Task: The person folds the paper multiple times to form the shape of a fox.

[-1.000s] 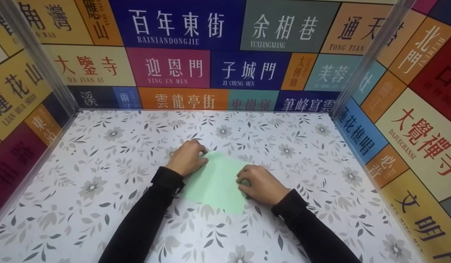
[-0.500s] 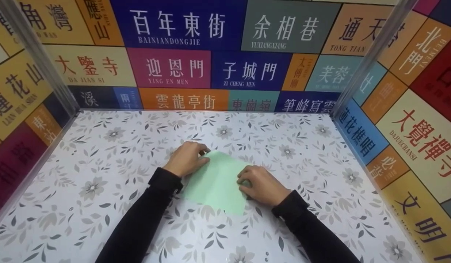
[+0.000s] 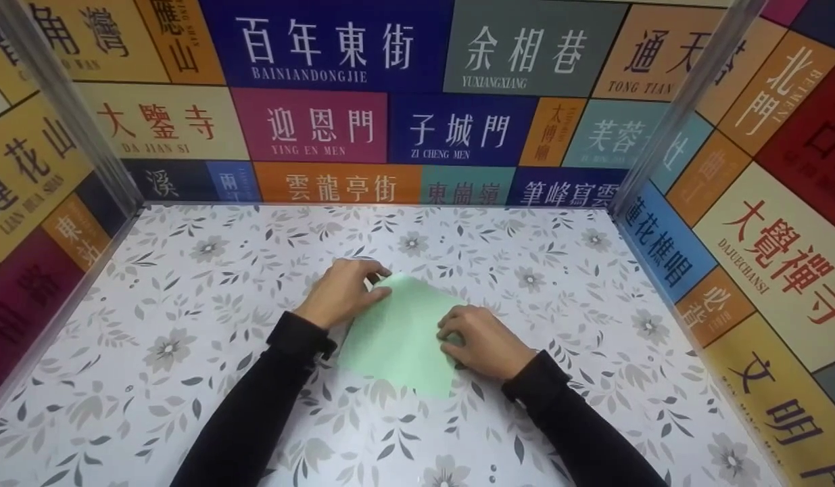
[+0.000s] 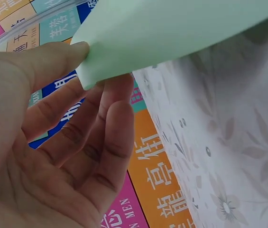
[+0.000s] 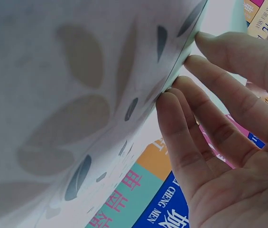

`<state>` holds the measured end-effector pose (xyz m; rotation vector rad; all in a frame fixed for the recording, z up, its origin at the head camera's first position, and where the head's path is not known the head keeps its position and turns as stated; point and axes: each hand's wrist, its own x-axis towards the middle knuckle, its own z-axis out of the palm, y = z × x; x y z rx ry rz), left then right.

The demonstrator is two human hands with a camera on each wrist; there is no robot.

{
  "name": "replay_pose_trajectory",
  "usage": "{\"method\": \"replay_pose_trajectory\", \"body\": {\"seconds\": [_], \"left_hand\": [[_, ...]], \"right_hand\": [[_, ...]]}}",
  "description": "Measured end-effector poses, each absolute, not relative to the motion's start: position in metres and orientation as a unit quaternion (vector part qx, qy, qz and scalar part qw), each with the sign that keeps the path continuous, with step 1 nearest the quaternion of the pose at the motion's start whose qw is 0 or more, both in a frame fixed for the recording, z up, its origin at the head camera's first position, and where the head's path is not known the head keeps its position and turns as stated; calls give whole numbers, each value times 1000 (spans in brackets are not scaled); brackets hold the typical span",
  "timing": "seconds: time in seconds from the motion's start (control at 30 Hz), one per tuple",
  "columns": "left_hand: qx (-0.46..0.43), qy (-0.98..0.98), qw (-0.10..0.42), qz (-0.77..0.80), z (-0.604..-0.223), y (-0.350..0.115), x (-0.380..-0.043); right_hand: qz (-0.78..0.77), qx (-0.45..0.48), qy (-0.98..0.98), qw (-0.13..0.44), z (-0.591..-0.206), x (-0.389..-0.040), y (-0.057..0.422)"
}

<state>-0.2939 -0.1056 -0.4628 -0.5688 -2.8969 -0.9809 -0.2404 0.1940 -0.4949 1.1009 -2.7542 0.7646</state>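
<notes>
We find the paper [image 3: 402, 338] raised where the left hand [image 3: 339, 292] pinches its corner, no fold visibly completed, the right hand [image 3: 490, 341], loosely bent, touching another edge.

Arms [image 3: 245, 406] angled inward; left grip [image 3: 339, 293] pinching, right grip [image 3: 488, 341] loosely bent.

In the head view, the fingers [image 3: 373, 268] of the left hand [image 3: 339, 294] hide part of the green paper's [image 3: 400, 338] left side; those of the right hand [image 3: 491, 345] cover part of its right. Both black sleeves [image 3: 245, 406] run off the bottom edge. A teal panel's [image 3: 596, 115] small lettering is unreadable. The left wrist view crops the paper above; the right wrist view cuts off the right palm.
</notes>
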Motion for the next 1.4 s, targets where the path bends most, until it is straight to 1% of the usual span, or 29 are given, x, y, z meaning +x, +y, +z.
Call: {"method": "replay_pose_trajectory", "body": {"seconds": [0.17, 0.37, 0.57, 0.8, 1.13, 1.4], "left_hand": [[-203, -925, 21, -321, -459, -104, -290], [-235, -916, 46, -321, -456, -102, -286], [-244, -913, 61, -323, -456, -100, -284], [-265, -906, 80, -319, -461, -98, -286], [-247, -910, 73, -324, -467, -97, -289], [-225, -916, 71, -323, -478, -99, -295]], "right_hand": [[246, 355, -901, 36, -495, -241, 194], [245, 352, -903, 32, -493, -241, 193], [244, 353, -903, 30, -493, -241, 194], [254, 372, -892, 46, -495, -242, 196], [255, 361, -896, 36, -492, -242, 196], [255, 363, -895, 41, -493, -242, 196]]}}
